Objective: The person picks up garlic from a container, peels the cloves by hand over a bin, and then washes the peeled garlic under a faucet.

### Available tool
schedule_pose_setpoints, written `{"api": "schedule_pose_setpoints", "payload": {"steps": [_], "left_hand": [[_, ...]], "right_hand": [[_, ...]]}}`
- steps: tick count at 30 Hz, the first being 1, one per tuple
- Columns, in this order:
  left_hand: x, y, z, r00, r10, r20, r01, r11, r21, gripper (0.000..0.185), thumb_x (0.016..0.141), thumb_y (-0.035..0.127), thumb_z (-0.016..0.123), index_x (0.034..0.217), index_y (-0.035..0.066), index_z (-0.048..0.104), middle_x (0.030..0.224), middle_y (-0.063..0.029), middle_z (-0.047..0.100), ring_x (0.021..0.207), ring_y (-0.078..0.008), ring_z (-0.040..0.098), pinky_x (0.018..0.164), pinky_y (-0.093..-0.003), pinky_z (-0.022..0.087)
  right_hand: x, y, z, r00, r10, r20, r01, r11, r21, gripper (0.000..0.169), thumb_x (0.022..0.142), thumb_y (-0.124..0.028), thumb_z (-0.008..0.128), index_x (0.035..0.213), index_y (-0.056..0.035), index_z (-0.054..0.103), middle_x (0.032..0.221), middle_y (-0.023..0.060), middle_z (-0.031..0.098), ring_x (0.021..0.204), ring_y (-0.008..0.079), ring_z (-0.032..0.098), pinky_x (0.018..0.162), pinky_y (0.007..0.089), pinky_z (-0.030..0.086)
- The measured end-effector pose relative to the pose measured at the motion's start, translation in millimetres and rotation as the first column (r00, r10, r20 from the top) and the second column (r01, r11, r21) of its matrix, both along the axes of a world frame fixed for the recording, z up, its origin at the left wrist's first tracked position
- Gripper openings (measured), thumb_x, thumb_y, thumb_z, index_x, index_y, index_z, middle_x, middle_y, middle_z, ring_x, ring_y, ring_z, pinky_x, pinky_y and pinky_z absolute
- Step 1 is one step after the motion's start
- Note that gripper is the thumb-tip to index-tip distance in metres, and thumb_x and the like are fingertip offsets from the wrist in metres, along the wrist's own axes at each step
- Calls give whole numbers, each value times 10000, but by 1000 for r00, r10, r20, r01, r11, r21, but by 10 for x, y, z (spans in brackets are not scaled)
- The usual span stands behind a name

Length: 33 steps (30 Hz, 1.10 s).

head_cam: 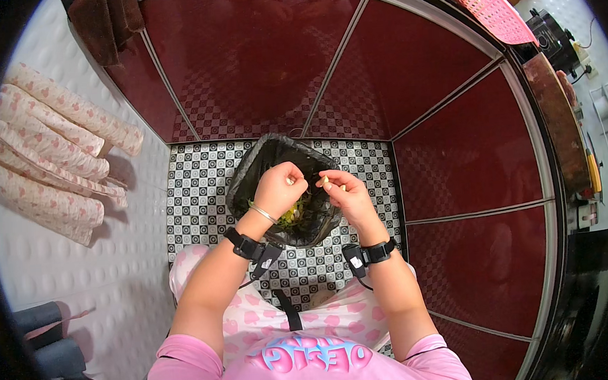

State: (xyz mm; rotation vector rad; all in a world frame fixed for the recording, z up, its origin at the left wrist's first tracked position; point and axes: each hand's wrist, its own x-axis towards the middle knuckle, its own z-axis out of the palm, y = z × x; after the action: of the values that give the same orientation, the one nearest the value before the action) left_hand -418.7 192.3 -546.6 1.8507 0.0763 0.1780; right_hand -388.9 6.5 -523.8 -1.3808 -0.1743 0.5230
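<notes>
Both hands are over a bin lined with a black plastic bag (245,175), which stands on the floor. My left hand (281,189) is closed on a small pale piece, perhaps garlic, part of which shows between the fingers. Just to its right, my right hand (347,193) pinches a small whitish clove-like piece (325,180) between thumb and fingers, and another pale piece (343,187) shows by its fingers. The hands do not touch. Down in the bin lie green and yellow scraps (289,218), partly hidden by my left hand and wrist.
Dark red cabinet doors (464,169) stand ahead and to the right. Above them at the right are a pink plastic basket (491,6), a wooden board (558,122), a knife with a yellow handle (593,169) and a black appliance (553,41). Patterned cloths (55,137) hang at the left wall.
</notes>
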Motion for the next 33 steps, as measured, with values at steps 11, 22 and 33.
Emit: {"api": "schedule_pose_setpoints", "payload": {"steps": [11,22,33], "left_hand": [[-42,-77,19,984,-166,-64,151,969,-194,173,812,161,671,861,-6,673,750,-53,648,675,-102,590,621,-260,477],[-37,-128,-63,990,-119,-70,112,989,-100,132,791,136,654,789,4,649,710,-58,646,642,-100,583,599,-260,470],[7,-144,-47,997,-67,31,64,994,91,151,745,158,642,774,13,610,737,-112,636,672,-235,625,629,-334,494]], "right_hand": [[-17,14,-75,898,105,426,82,914,-398,242,821,-22,643,1060,-38,673,963,40,640,753,81,558,657,203,447],[-47,33,-156,826,121,551,156,890,-428,218,807,-17,642,1018,-44,688,888,64,677,722,111,605,661,231,486],[-8,13,-116,938,40,344,101,919,-382,241,805,-69,677,1046,-62,689,701,-73,581,546,-17,397,477,168,324]]}}
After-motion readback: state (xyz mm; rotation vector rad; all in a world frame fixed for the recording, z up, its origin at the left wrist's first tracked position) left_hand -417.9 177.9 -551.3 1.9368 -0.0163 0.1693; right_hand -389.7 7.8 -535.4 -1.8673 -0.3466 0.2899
